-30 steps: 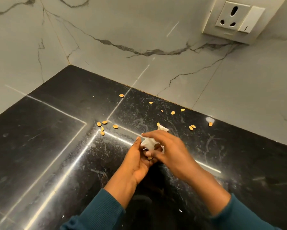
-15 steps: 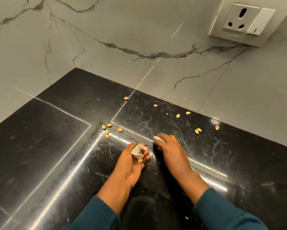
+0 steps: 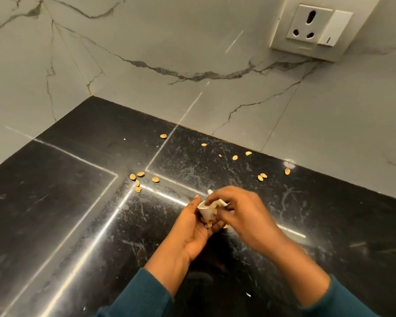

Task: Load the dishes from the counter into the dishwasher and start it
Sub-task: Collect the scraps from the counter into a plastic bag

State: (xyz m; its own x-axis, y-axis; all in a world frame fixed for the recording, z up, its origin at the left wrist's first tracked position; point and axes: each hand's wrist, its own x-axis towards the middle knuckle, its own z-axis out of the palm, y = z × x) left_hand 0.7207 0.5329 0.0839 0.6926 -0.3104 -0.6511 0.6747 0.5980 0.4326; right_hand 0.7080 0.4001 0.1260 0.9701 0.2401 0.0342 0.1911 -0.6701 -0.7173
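Over the black counter point(image 3: 55, 213), your left hand point(image 3: 192, 232) cups a scrap of white paper point(image 3: 207, 211) with shells while your right hand point(image 3: 242, 216) pinches its top edge, so a tilt risks spilling more shells point(image 3: 137, 179); no dishes or dishwasher show.

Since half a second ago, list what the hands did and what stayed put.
The right hand left the counter and came back left to the left hand, bringing its white scrap to the white paper piece cupped there. The left hand still holds that paper and a shell. The scattered shells and the wall socket have not changed.
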